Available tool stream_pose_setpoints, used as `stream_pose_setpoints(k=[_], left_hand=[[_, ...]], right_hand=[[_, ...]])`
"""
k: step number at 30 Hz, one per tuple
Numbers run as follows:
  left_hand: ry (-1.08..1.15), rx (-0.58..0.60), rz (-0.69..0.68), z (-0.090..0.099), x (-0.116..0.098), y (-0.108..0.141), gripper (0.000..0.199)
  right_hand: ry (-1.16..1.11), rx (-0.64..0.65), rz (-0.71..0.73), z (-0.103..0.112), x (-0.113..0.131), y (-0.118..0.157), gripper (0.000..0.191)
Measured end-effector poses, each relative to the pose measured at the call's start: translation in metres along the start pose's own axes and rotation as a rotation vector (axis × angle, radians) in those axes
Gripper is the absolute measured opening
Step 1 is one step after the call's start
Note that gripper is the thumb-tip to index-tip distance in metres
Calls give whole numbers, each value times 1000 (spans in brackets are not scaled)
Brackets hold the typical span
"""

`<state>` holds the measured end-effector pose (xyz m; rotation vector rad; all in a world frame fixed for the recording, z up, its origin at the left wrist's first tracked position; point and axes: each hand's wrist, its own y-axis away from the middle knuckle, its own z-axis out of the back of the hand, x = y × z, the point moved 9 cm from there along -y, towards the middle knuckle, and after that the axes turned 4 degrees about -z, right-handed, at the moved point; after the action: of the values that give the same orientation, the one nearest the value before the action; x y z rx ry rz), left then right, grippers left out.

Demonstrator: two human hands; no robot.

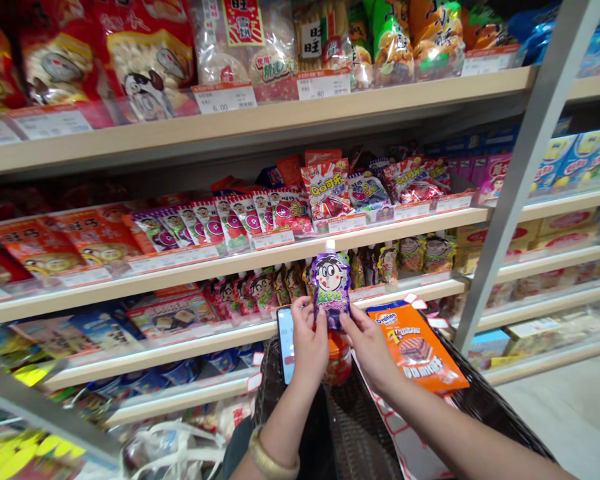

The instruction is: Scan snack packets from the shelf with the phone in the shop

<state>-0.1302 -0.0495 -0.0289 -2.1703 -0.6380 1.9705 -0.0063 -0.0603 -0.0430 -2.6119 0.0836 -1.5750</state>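
Between my two hands I hold a purple jelly drink pouch (331, 283) upright, its white spout at the top and a cartoon face on the front. My left hand (310, 337) grips its lower left side, thumb on the front. On the lower right side, my right hand (367, 340) pinches the pouch too. Behind the wrists sits a dark woven basket (350, 420). A phone (286, 347) with a lit screen stands beside my left hand. Below the pouch is a jar with a red-orange look (337, 360), partly hidden. An orange Ovaltine wafer bag (420, 347) lies right of my right hand.
Shelves of packaged snacks fill the view ahead. More spouted pouches (260, 290) line the lower shelf, with gummy candy bags (325, 187) above them. A grey metal post (530, 173) rises on the right. White bags (175, 447) sit at lower left.
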Motion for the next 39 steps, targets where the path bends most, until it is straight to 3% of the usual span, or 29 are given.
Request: stream_pose_setpoints(k=[3, 7, 13, 19, 26, 32, 39], left_hand=[[-37, -24, -21, 3, -2, 0, 22], [-37, -14, -36, 4, -4, -1, 18], [72, -121, 25, 20, 11, -1, 37], [137, -102, 18, 22, 23, -1, 54], [102, -39, 48, 14, 10, -1, 51], [197, -188, 151, 23, 21, -3, 51], [338, -197, 189, 20, 20, -2, 54]], right_hand=[[61, 9, 10, 1, -1, 1, 53], [229, 21, 142, 1, 9, 5, 45], [386, 52, 254, -7, 13, 15, 38], [450, 67, 242, -6, 7, 17, 42], [521, 142, 269, -13, 9, 19, 37], [663, 134, 367, -18, 15, 26, 40], [771, 98, 486, -19, 17, 32, 45]])
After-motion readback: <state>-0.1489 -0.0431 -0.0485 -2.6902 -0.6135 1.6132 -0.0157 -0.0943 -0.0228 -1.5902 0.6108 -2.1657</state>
